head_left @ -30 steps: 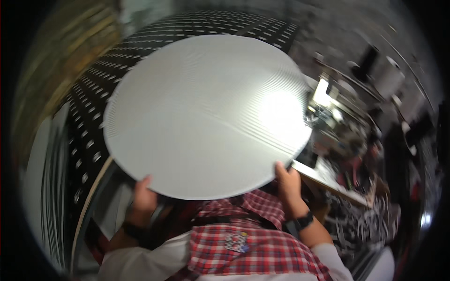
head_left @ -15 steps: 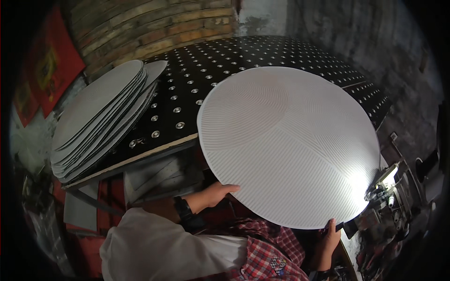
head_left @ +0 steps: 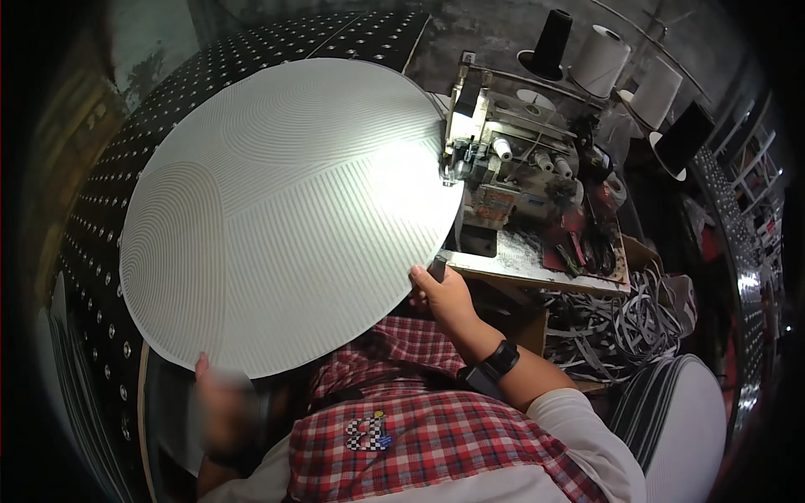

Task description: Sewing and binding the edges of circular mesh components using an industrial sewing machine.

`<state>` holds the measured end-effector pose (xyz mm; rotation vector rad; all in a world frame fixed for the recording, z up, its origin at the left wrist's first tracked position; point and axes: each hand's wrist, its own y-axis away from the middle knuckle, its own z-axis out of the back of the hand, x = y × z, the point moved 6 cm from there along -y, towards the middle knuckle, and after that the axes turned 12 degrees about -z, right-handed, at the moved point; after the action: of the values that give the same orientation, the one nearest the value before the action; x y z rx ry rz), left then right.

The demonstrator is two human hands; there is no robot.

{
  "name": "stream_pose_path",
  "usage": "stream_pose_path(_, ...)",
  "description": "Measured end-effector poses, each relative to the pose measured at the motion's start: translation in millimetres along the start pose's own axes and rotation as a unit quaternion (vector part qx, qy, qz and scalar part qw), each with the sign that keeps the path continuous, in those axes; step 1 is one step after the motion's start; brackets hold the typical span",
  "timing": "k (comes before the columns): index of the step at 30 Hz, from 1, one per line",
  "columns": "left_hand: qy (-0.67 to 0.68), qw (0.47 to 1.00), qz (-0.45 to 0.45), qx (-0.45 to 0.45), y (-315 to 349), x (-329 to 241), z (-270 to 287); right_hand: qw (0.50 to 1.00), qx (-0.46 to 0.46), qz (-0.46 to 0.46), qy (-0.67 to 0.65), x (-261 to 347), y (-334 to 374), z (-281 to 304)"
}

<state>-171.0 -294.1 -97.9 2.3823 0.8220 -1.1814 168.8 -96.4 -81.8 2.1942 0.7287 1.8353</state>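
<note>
A large round white mat (head_left: 285, 243) with ribbed, curved lines lies flat before me, covering much of the view's middle. Its right edge sits at the lit needle area of an overlock sewing machine (head_left: 511, 168). My right hand (head_left: 444, 298) is closed on the mat's lower right rim, thumb on top. A small dark piece (head_left: 438, 267) shows beside those fingers; its kind I cannot make out. At the lower left rim is my left hand (head_left: 222, 407), smeared by motion, with its thumb at the edge and its other fingers unclear.
Black and white thread cones (head_left: 599, 63) stand behind the machine. Red-handled scissors (head_left: 577, 243) lie on its table. Below is a box of tangled grey strips (head_left: 620, 331). Stacked round mats (head_left: 688, 411) stand at lower right. A black studded table (head_left: 277, 50) extends behind the mat.
The view has turned right, bringing the whole machine into sight. The mat's pattern lies at another angle. My left hand has gone from a clear grip to a blur at the rim.
</note>
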Motion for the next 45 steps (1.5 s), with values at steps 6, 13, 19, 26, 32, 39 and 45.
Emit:
stream_pose_path(6, -0.075, 0.997, -0.031, -0.013, 13.4, 8.2, -7.8, 1.0, 0.014, -0.021, 0.011, -2.6, 3.2, -0.5)
stream_pose_path(13, -0.002, 0.999, -0.017, -0.034, 0.6, -7.9, 1.9, 0.929, -0.226, 0.248, 0.157, 23.0, -19.7, 64.0)
stream_pose_path(19, -0.219, 0.962, -0.078, 0.146, 20.1, 6.7, -22.9, 0.83, -0.28, 0.255, 0.41, 53.7, -47.2, 77.9)
stream_pose_path(26, -0.005, 0.997, -0.043, -0.064, -1.3, -4.1, -4.4, 0.906, -0.153, 0.103, 0.381, 40.8, -78.7, 77.1)
stream_pose_path(32, -0.365, 0.886, -0.185, 0.218, 21.4, 10.7, -2.2, 0.888, -0.215, 0.314, 0.256, 42.3, -10.1, 67.2)
stream_pose_path(39, -0.016, 1.0, -0.022, -0.001, 4.9, 2.4, -22.2, 0.921, -0.153, 0.237, 0.269, -2.6, 36.5, 61.2)
stream_pose_path(45, -0.154, 0.973, 0.038, 0.168, 16.7, 23.7, -25.7, 0.955, -0.12, 0.122, 0.244, -56.6, 34.1, 74.4)
